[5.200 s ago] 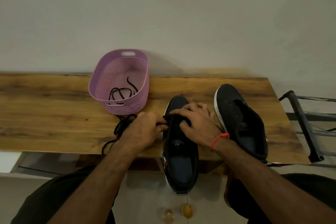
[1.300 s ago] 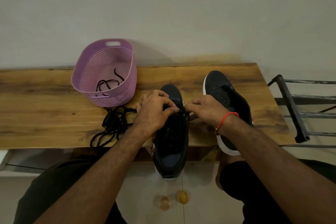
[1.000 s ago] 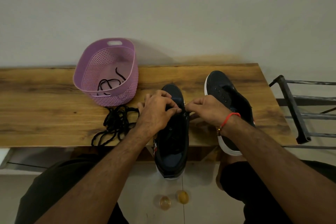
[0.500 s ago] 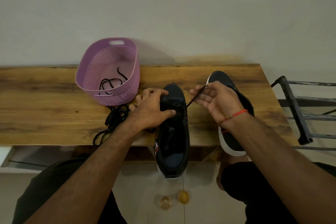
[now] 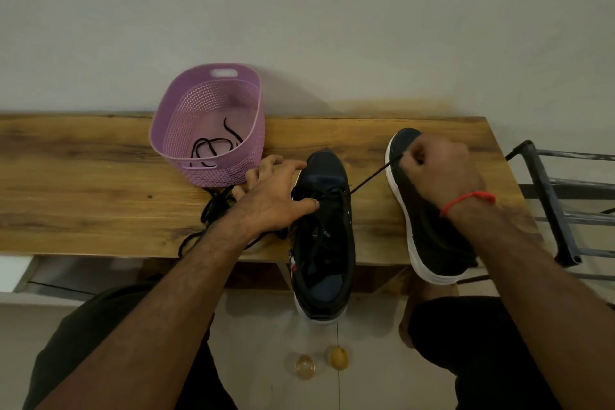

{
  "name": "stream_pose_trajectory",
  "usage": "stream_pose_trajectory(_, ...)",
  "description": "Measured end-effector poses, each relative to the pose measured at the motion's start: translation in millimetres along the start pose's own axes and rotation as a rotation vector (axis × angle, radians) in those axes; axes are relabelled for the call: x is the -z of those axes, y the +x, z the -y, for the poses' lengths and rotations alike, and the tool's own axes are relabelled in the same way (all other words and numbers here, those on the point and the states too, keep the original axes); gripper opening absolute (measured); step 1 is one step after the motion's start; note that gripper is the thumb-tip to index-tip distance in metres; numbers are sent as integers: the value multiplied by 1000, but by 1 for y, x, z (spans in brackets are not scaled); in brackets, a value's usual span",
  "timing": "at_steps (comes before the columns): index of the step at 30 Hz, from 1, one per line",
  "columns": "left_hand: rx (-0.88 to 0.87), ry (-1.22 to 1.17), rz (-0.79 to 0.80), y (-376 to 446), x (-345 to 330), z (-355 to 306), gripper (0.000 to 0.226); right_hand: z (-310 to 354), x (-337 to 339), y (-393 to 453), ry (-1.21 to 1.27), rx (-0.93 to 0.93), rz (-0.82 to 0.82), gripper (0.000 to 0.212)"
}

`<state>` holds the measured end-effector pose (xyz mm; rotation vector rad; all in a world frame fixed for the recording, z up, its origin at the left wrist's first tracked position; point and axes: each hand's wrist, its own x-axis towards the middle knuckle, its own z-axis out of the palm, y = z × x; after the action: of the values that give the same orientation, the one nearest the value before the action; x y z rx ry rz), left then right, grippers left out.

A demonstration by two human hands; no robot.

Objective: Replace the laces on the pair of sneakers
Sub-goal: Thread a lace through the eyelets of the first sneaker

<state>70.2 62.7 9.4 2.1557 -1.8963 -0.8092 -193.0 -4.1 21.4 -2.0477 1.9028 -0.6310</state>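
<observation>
The left hand (image 5: 273, 200) rests on the near shoe (image 5: 324, 233), fingers spread – thumb pressing the eyelet area, the others reaching over the toe side at 10 o'clock. The right hand (image 5: 436, 173) is curled, pinching the end of a black lace (image 5: 372, 178) that runs taut from the near shoe's front eyelets out toward 2 o'clock. That shoe lies at the middle of the wooden table (image 5: 83, 183), its heel hanging over the near edge. The second shoe (image 5: 429, 243) lies just to its 3 o'clock, partly under the right hand and wrist, which wears a red thread (image 5: 466, 200). A purple basket (image 5: 206, 123) stands at 10 o'clock from the near shoe, a black lace coiled inside. A loose lace pile (image 5: 213, 213) lies on the table just in front of the basket – partly hidden by the left wrist.
</observation>
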Motion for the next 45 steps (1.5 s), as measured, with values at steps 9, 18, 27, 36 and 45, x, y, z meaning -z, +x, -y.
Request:
stream_pose_trajectory(9, 9, 0, 17, 2, -3, 1, 76, 23, -28, -31, -228, 422, 393, 38)
stream_pose_trajectory(18, 19, -9, 18, 1, -1, 3, 75, -2, 1, -2, -383, 103, 72, 19)
stream_pose_trajectory(27, 27, 2, 34, 1, -2, 0, 76, 29, -33, -32, -254, 492, 333, 19)
stream_pose_trajectory(36, 35, 16, 28, 1, -1, 1, 88, -3, -4, -10, -329, 255, 215, 27)
stream_pose_trajectory(45, 57, 9, 44, 3, 0, 1, 97, 16, -23, -21, -409, 357, 292, 18)
